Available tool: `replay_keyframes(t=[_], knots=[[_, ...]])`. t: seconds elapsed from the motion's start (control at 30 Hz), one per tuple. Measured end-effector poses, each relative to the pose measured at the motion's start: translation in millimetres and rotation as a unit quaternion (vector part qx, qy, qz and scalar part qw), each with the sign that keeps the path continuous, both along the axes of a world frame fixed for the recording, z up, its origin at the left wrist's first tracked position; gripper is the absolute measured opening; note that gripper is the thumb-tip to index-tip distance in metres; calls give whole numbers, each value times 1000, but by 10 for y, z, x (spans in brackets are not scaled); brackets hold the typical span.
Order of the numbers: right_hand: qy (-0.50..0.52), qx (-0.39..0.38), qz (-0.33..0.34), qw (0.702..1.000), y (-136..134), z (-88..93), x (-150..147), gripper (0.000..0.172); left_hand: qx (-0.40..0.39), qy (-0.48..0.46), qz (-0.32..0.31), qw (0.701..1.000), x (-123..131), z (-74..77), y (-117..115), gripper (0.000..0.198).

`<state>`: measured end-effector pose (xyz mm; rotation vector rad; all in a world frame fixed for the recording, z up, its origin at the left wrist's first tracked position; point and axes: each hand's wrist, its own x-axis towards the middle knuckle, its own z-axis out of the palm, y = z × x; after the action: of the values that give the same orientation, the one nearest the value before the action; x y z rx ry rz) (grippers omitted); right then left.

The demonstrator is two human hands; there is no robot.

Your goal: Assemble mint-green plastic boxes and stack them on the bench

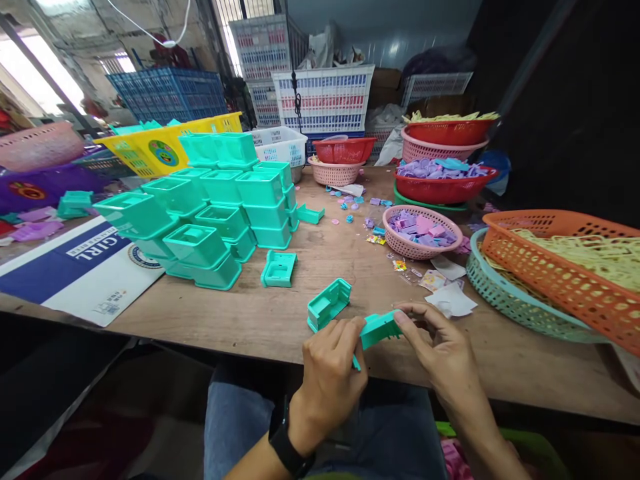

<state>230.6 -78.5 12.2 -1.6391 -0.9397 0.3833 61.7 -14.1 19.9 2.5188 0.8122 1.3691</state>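
Observation:
A turquoise plastic part (379, 330) is held between my two hands over the front edge of the table. My left hand (331, 360), with a black watch on its wrist, is closed around the part's left end. The fingertips and thumb of my right hand (440, 343) pinch its right end. Just behind my left hand lies a turquoise open plastic tray (329, 303). Another turquoise piece (279, 269) rests farther left. Stacked turquoise boxes (215, 213) stand at the left in several rows, and a small turquoise piece (311, 214) lies beside them.
A printed cardboard sheet (100, 273) lies under the stack's left side. At right are a pink basket (387, 230) of purple pieces, a red basket (435, 190), and an orange basket (550, 267) of yellow strips. A yellow basket (135, 150) and white crates (323, 100) stand behind.

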Motion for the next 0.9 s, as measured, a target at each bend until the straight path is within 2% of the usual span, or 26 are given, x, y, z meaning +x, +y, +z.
replay_keyframes(t=[0.4,0.53,0.67,0.9], knots=[[39,-31,3,999,1,-64,-8,41,-90,-65,-19,994,19,-37,35,29],[15,-25,13,1000,-14,-57,-10,39,-72,-83,-34,993,15,-95,58,30],[-7,-23,14,1000,-21,-67,-20,39,-34,-50,-49,997,-16,-183,80,32],[-51,-17,14,998,-36,-102,-27,39,34,-5,-35,999,-38,-340,115,37]])
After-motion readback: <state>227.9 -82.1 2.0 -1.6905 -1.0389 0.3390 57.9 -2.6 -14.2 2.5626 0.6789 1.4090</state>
